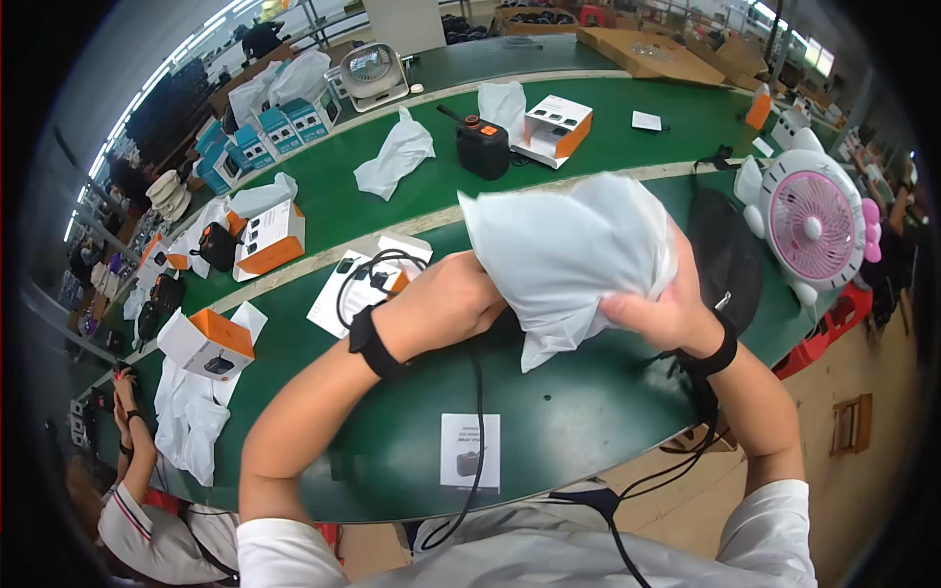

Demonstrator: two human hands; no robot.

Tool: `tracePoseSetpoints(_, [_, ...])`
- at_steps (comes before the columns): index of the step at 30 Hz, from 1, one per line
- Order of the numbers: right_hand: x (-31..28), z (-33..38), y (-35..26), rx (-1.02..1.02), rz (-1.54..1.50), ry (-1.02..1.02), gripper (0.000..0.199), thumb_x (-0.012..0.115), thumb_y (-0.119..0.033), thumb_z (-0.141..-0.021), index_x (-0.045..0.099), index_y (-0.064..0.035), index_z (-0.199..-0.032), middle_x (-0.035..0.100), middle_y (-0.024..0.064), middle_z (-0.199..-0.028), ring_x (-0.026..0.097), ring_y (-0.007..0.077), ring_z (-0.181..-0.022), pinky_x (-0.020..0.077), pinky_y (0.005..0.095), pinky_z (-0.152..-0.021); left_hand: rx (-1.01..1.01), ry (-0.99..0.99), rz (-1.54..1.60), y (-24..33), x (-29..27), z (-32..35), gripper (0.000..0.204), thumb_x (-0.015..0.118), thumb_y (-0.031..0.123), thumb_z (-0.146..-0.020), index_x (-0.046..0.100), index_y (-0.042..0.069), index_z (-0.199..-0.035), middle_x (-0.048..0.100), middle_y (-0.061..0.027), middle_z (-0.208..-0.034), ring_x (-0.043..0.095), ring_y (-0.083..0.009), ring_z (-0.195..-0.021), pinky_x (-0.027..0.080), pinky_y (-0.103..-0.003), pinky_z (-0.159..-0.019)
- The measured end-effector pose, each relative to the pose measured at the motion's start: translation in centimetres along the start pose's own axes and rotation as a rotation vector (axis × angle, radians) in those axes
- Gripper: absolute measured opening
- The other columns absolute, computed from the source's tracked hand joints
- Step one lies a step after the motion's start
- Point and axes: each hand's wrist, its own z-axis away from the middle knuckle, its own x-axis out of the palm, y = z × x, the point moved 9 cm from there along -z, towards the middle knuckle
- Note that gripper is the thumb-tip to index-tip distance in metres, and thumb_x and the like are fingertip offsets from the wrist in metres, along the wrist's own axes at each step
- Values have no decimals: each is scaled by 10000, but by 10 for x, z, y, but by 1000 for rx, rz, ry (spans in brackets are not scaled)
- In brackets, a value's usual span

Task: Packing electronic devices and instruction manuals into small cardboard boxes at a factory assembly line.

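Note:
A puffed-out white plastic bag [588,250] is up in front of me above the green table. My right hand [671,309] is closed on its right side, thumb pressed across the front and other fingers hidden behind. At the bag's left edge, my left hand [456,299] is closed with curled fingers, partly covered by the bag. What the bag contains, if anything, cannot be seen. Below lies a small printed leaflet [470,451] with a black cable [479,392] across it. Beside my left wrist are a flattened white-and-orange carton [333,302] and a looped black cord.
A black device [482,147] stands by an open orange-and-white box [557,132] across the table. Another box [211,345] and loose white bags [186,421] lie left. A pink-and-white fan [812,211] and a black bag [730,255] stand right. A co-worker's arm [137,436] shows lower left.

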Motion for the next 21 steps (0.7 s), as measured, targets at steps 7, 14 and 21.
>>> tracePoseSetpoints(7, [13,-6,-28,-110,755,-270,670,733,-116,-631,428,6,-1214,554,186,-1088,551,402,-975,439,362,-865,-62,11,202,-14,3,23,232,590,-99,-657,590,11,-861,573,-157,-1054,581,-347,-924,498,-343,-732])
tracePoseSetpoints(14, [60,2,20,105,1343,-698,708,679,-454,-725,453,-10,-1229,546,165,-921,581,354,-884,457,403,-732,-27,123,209,-11,2,15,206,598,-98,-661,505,-9,-822,545,-149,-1086,595,-318,-866,498,-348,-727])
tracePoseSetpoints(21, [59,30,47,-215,1574,-575,496,712,-317,-687,511,-17,-1026,484,125,-912,538,278,-735,443,373,-665,-129,45,10,-6,-10,16,320,702,63,-698,548,24,-977,513,-149,-1201,600,-339,-906,507,-361,-732])
